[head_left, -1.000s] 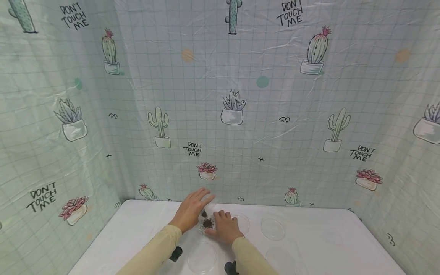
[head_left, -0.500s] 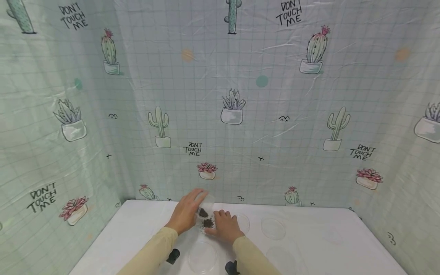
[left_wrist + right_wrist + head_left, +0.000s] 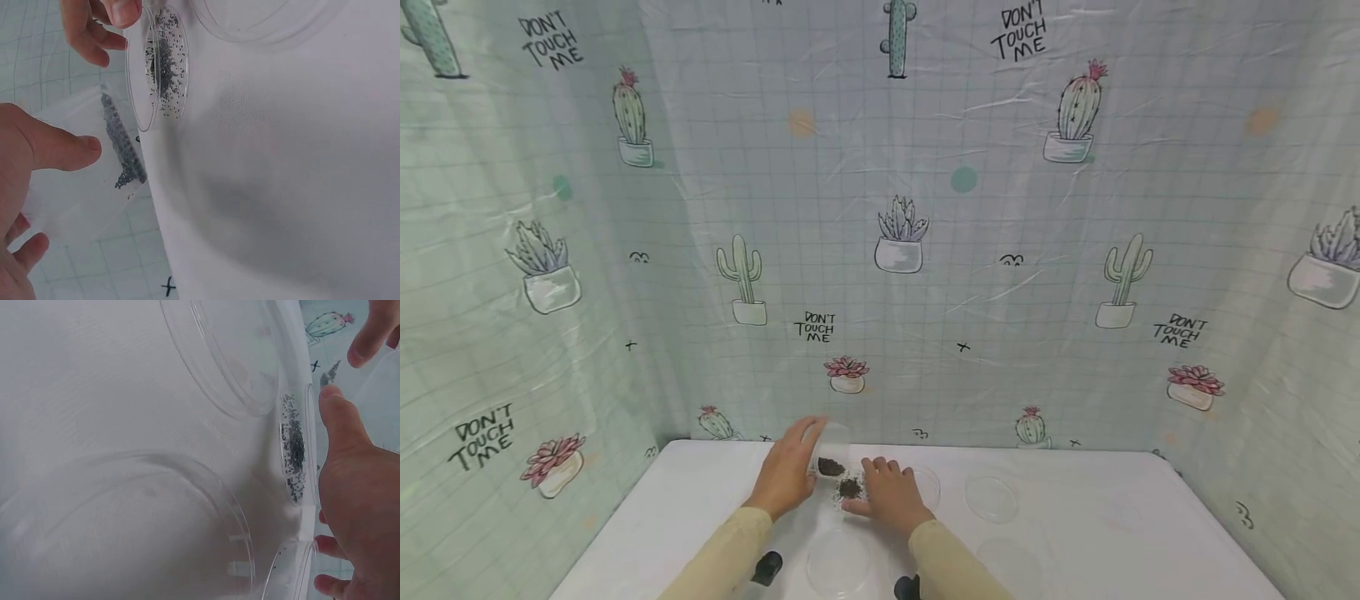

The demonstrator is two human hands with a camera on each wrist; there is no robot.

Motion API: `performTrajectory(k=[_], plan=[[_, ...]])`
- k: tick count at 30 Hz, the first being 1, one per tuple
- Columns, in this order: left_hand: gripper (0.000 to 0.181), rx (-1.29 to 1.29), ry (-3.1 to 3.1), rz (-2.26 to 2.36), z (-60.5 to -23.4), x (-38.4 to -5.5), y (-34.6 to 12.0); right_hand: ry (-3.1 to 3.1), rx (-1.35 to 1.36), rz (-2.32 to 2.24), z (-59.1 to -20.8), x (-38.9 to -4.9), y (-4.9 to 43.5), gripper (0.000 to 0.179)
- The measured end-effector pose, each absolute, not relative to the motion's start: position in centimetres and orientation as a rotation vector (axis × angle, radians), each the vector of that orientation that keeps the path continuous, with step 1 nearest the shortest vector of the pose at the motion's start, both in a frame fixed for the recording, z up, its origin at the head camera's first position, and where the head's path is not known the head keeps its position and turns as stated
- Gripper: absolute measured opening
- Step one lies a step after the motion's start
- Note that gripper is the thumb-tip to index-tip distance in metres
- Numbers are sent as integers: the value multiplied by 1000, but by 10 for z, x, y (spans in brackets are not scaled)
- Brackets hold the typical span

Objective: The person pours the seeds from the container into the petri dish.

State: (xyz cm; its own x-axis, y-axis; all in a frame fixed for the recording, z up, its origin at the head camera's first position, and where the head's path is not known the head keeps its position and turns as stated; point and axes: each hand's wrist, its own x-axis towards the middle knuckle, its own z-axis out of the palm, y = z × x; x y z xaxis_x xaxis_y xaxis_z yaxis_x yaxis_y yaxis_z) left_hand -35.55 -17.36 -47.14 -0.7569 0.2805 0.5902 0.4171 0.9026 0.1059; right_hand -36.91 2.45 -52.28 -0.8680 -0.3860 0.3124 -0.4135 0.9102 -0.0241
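My left hand (image 3: 786, 471) holds a clear plastic bag (image 3: 69, 194) at the far side of the table, its thumb pressed against the film. Inside, dark granules (image 3: 119, 140) lie gathered in a band along one edge. Just to the right, a small clear petri dish (image 3: 185, 62) has similar dark grains (image 3: 850, 488) heaped in its middle and scattered around. My right hand (image 3: 895, 496) spans this dish, with the thumb along its near side and the fingers at its right. The bag's dark band sits up and left of the heap in the head view.
More clear petri dishes or lids stand around: a large one (image 3: 809, 567) in front, one (image 3: 939, 487) partly behind my right hand, another (image 3: 1015, 506) farther right. The white table (image 3: 1097, 533) ends at a cactus-print curtain (image 3: 962, 392).
My left hand has moved left with the bag, drawing it off from over the dish. The bag's dark contents show more plainly. My right hand stays at the dish.
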Motion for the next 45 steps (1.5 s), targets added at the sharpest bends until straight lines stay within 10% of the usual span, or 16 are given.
performTrajectory(k=[45], plan=[[103,-133,-2704,-798,-492,-335,-216,-2853,676,306,-499,-343,32,73]])
